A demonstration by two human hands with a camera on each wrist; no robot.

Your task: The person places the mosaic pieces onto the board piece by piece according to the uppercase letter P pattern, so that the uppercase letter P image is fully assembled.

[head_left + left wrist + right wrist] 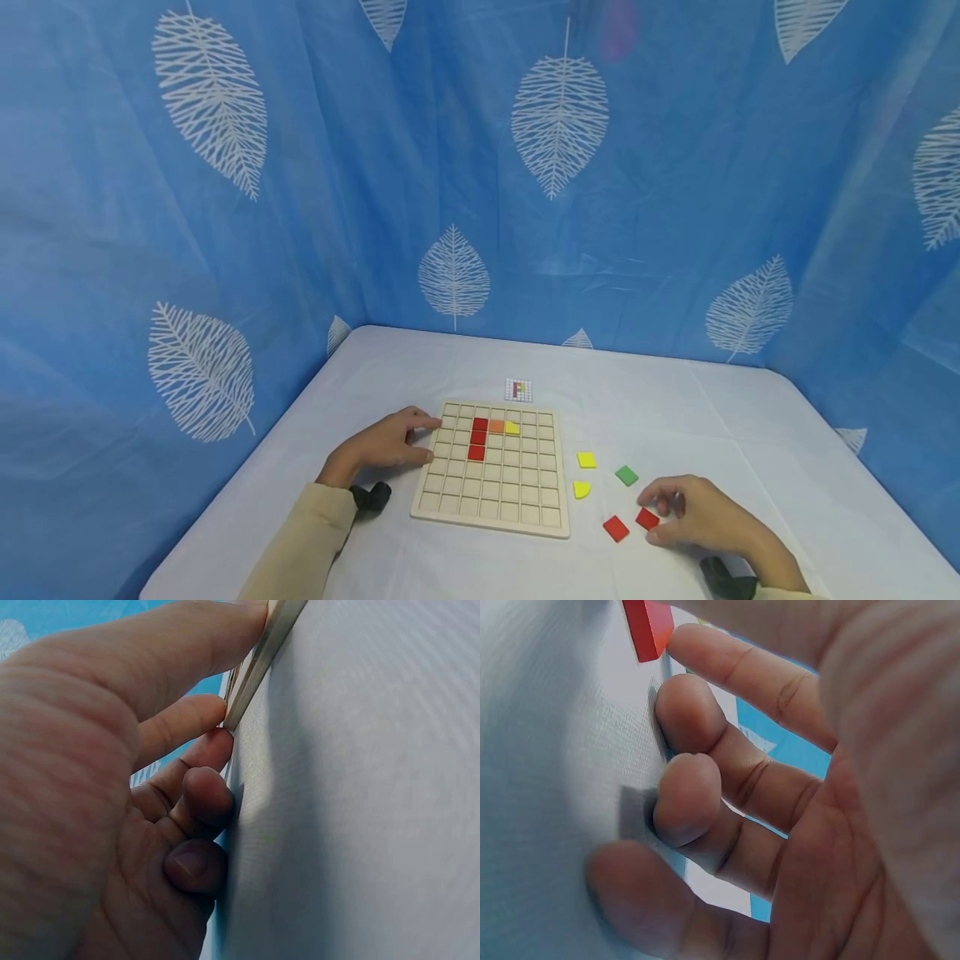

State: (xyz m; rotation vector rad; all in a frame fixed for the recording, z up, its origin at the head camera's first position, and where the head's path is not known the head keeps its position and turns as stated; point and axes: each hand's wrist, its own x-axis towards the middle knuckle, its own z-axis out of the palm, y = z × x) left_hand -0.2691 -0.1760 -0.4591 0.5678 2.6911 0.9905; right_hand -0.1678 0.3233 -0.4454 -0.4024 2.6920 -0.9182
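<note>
A square wooden grid board [491,525] lies on the table. In it sit a column of three red tiles [477,438], an orange tile [497,426] and a yellow piece [512,428]. At the board's left edge rests my left hand [386,439], thumb and forefinger spread along the rim; its other fingers curl beneath in the left wrist view. My right hand [701,515] is low over the cloth, thumb and forefinger either side of a loose red tile [647,518]. The right wrist view has the forefinger tip right at that tile's [649,630] edge.
Right of the board lie another red tile [616,528], a green tile [627,475], a yellow square [587,460] and a yellow rounded piece [582,489]. Behind the board is a small pattern card [518,390]. Blue leaf-print curtains [558,275] enclose the white table [420,362].
</note>
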